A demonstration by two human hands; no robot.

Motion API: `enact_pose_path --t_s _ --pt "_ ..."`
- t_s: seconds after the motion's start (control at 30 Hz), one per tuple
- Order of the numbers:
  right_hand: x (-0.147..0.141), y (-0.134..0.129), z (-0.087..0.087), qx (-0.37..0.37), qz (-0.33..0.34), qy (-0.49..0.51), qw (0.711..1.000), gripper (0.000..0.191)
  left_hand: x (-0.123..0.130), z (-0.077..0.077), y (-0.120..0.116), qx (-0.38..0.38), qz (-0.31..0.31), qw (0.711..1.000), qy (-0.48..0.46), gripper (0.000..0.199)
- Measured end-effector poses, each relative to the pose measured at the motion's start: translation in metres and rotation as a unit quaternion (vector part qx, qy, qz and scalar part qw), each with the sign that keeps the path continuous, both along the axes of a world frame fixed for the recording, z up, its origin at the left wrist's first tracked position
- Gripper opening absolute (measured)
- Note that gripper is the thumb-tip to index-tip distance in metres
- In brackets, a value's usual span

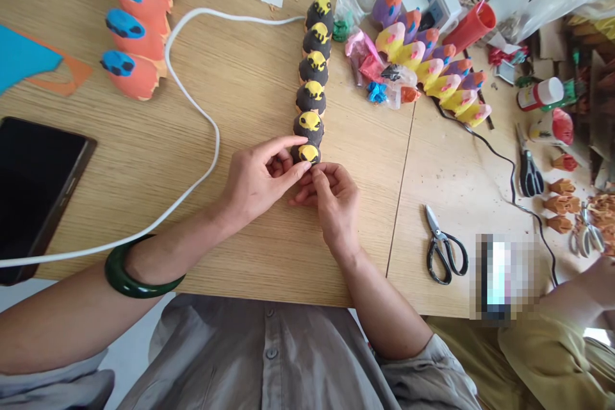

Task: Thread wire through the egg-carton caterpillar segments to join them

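Observation:
A column of several small rounded black figures with yellow tops (311, 95) runs away from me along the table. At its near end, the closest black-and-yellow figure (308, 153) sits between the thumb and forefinger of my left hand (257, 179). My right hand (337, 202) is closed just below that figure, thumb pressed against the bent fingers. Whatever is in this pinch, if anything, is too small or hidden to make out. A dark green bangle circles my left forearm.
A white cable (216, 141) curves across the table left of the figures. Orange-and-blue figures (137, 67) stand at the back left, a dark phone (36, 186) nearer. Black-handled scissors (444, 250) lie right; yellow-and-pink figures (432, 77) stand behind. Another person's arm (571, 298) is at the far right.

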State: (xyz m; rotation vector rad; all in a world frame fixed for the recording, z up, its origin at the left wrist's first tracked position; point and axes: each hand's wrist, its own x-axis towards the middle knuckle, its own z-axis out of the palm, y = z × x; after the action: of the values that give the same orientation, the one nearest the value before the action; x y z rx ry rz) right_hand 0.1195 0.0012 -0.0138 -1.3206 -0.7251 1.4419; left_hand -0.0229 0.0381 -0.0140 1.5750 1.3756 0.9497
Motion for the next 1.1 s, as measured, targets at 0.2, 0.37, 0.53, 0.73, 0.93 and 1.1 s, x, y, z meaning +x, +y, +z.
enact_pose_path --t_s 0.2,0.37,0.53,0.73,0.93,1.1 --pt "0.0 0.0 -0.001 -0.005 -0.025 0.008 1.0 0.019 0.0 0.004 -0.001 -0.019 -0.004 1.0 -0.005 0.044" --pt "0.001 -0.001 -0.001 -0.005 -0.024 0.019 1.0 0.016 0.0 0.001 -0.001 0.003 -0.004 1.0 0.011 0.044" --pt "0.003 -0.002 0.001 0.0 -0.03 0.044 0.999 0.016 0.0 0.001 -0.002 -0.015 0.0 1.0 -0.016 0.045" --pt "0.008 -0.003 0.003 0.054 -0.078 0.04 0.995 0.014 -0.003 0.015 -0.006 -0.106 0.047 0.963 -0.242 0.036" --pt "0.013 -0.01 0.005 0.197 -0.06 -0.174 0.963 0.012 0.004 0.029 -0.018 -0.224 0.016 0.885 -0.407 0.051" --pt "0.018 -0.009 0.005 0.386 0.019 -0.45 0.805 0.027 0.01 0.04 -0.031 -0.286 0.019 0.835 -0.47 0.048"
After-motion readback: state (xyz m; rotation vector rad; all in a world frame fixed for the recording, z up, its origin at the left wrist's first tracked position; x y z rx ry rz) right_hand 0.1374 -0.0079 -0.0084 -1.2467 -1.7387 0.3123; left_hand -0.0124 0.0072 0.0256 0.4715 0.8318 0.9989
